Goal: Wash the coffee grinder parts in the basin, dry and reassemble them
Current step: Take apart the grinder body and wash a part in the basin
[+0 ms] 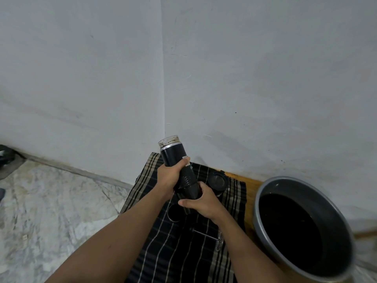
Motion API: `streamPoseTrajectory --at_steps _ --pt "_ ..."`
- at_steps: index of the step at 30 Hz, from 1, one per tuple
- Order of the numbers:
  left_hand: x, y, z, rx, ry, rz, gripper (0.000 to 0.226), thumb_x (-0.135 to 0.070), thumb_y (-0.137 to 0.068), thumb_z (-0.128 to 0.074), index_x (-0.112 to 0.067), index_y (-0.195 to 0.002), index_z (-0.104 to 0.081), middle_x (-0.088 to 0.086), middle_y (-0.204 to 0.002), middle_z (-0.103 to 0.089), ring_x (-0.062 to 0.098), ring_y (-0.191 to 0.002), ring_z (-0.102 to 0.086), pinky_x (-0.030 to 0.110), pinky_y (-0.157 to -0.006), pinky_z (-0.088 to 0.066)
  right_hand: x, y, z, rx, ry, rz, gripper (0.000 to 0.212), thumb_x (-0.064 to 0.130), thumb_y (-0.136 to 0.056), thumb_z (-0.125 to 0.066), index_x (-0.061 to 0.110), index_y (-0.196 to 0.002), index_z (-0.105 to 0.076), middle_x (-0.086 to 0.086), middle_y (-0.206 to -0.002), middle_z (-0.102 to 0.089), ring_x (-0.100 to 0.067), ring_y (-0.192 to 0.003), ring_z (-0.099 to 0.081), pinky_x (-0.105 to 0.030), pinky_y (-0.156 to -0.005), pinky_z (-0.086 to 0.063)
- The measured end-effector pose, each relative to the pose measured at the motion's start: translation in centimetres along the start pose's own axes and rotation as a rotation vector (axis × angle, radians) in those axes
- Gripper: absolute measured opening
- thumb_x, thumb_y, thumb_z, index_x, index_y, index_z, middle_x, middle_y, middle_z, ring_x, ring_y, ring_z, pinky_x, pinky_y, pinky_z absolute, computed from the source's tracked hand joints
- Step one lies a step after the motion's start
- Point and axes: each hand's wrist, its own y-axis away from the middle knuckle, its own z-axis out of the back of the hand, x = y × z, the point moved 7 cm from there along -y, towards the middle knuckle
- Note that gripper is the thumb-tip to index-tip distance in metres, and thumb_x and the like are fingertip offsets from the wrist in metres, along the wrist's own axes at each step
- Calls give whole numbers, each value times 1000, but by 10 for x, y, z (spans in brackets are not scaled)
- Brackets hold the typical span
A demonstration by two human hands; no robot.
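A black cylindrical coffee grinder (177,160) is held tilted above a dark striped cloth (175,248). Its upper end is a clear section with a silver ring, speckled with coffee grounds. My left hand (169,176) wraps around the grinder's middle. My right hand (201,203) grips its lower end. On the cloth lie a round black lid-like part (217,179), a short black cup-shaped part (174,213) below my hands, and a thin metal handle (206,234) partly hidden by my right forearm.
A grey metal basin (263,190) holding dark liquid stands on the right, on a wooden board (250,203). The cloth lies in a corner of two pale walls. Marble floor (51,211) spreads to the left, with a dark object at the far left edge.
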Motion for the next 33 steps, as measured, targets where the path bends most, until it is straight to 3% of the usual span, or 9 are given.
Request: streamPoseTrajectory --at_steps 5,9,11,15,22,28,33 --pt "9 0 9 -73 49 26 35 -31 -73 -91 -15 -98 -73 7 -89 -78 22 -82 -76 37 -74 -62 -4 -1 0 -9 49 -13 65 34 -64 -94 22 -117 -58 4 -108 -70 -9 -94 -70 -21 -76 -57" --pt "8 1 14 -45 25 17 31 -29 -77 -88 -14 -100 -72 7 -89 -77 15 -72 -75 27 -59 -59 -11 0 -3 76 103 -45 72 44 -59 -95 27 -120 -61 10 -113 -70 -4 -101 -68 -21 -86 -53" --pt "6 0 21 -94 36 14 33 -32 -74 -90 -16 -96 -71 8 -91 -76 21 -80 -75 35 -69 -62 -20 1 -3 83 149 -72 77 48 -56 -96 30 -121 -59 13 -118 -66 -4 -107 -64 -26 -91 -52" --pt "7 -8 37 -163 83 -22 41 -35 -71 -92 -21 -102 -69 3 -100 -75 22 -94 -74 42 -86 -61 -32 5 -1 23 139 -72 72 36 -62 -96 28 -121 -56 13 -118 -62 0 -106 -60 -17 -80 -46" --pt "21 -12 76 -284 -164 -223 69 -34 -59 -99 -21 -118 -68 -7 -108 -74 8 -100 -69 36 -95 -57 -43 6 4 -101 153 10 80 37 -57 -96 30 -126 -54 14 -120 -63 -5 -114 -60 -33 -100 -51" --pt "46 -26 93 -297 -458 -213 93 -43 -47 -101 -26 -129 -60 -6 -117 -71 19 -113 -67 43 -100 -54 -39 7 8 -162 208 57 97 41 -55 -95 31 -138 -48 15 -130 -59 -8 -124 -56 -35 -105 -48" --pt "58 -31 96 -277 -521 -254 86 -37 -49 -101 -22 -124 -62 -4 -116 -72 20 -112 -66 45 -100 -54 -35 8 11 -200 229 81 91 30 -61 -96 31 -137 -45 13 -130 -57 -10 -124 -53 -36 -107 -46"
